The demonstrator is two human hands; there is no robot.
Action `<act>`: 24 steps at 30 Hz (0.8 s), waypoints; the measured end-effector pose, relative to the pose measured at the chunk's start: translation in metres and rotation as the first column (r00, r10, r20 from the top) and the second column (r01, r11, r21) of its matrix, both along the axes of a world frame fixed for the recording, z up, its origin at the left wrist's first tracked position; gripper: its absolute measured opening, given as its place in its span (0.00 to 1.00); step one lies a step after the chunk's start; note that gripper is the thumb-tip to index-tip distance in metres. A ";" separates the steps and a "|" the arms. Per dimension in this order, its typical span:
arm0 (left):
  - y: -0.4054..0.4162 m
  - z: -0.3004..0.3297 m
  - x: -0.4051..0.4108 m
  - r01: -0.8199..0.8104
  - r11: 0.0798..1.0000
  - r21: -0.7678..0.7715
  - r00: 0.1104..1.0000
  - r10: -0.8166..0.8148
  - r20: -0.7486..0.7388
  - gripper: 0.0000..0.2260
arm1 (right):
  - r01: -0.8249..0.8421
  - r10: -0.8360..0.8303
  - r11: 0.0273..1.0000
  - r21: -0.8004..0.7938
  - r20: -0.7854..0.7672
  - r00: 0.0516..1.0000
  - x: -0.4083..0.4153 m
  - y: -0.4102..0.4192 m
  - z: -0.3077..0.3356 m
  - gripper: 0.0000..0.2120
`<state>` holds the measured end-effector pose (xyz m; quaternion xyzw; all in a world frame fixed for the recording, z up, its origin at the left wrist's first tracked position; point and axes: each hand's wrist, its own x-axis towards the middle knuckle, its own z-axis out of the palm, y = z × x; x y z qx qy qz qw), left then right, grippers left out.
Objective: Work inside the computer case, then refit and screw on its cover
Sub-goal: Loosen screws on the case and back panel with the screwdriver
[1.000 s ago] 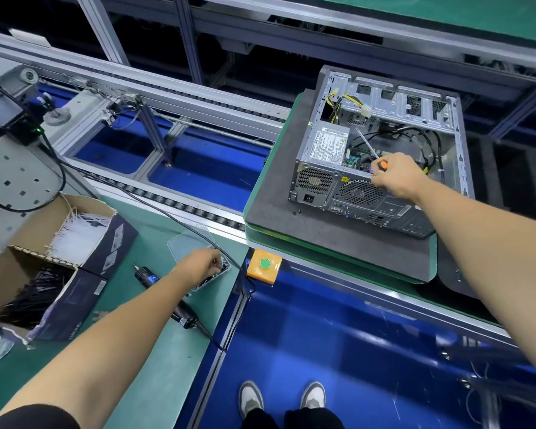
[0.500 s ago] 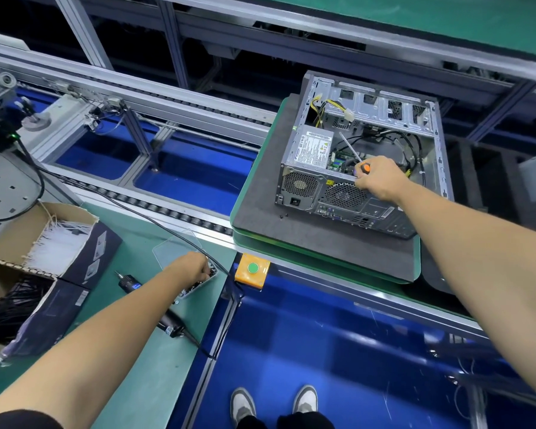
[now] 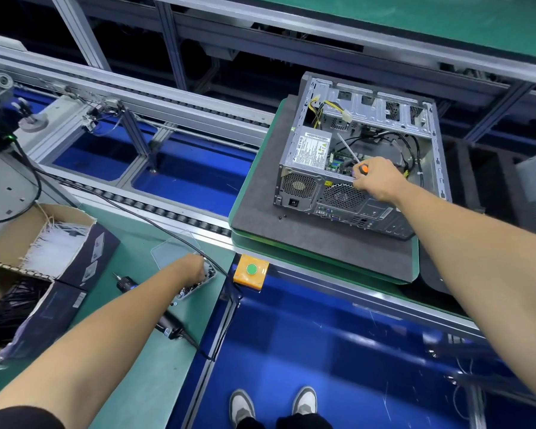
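Meanwhile, a screwdriver (image 3: 350,153) is gripped by the right hand (image 3: 376,179) over the open case (image 3: 307,181), while the left hand's (image 3: 191,269) fingers are hidden in a screw tray (image 3: 171,252), their state unclear.

You're looking at very little readable text. The power supply (image 3: 311,149) in the computer case (image 3: 365,156) is carrying a white rating label (image 3: 312,149), but its print is coming out too small to read; only a yellow triangle mark is showing on it. A yellow warning-triangle sticker (image 3: 328,183) is sitting on the case's rear panel, above the fan grille. The dark boxes (image 3: 75,274) on your bench are bearing pale labels, also illegible.
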<state>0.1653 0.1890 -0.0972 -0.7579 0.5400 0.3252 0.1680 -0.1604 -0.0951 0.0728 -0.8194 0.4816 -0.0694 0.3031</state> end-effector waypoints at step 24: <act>0.019 0.014 0.049 -0.506 0.861 -0.037 0.686 0.377 -0.622 0.11 | -0.006 0.006 1.000 -0.010 -0.018 1.000 0.000 -0.004 -0.002 0.13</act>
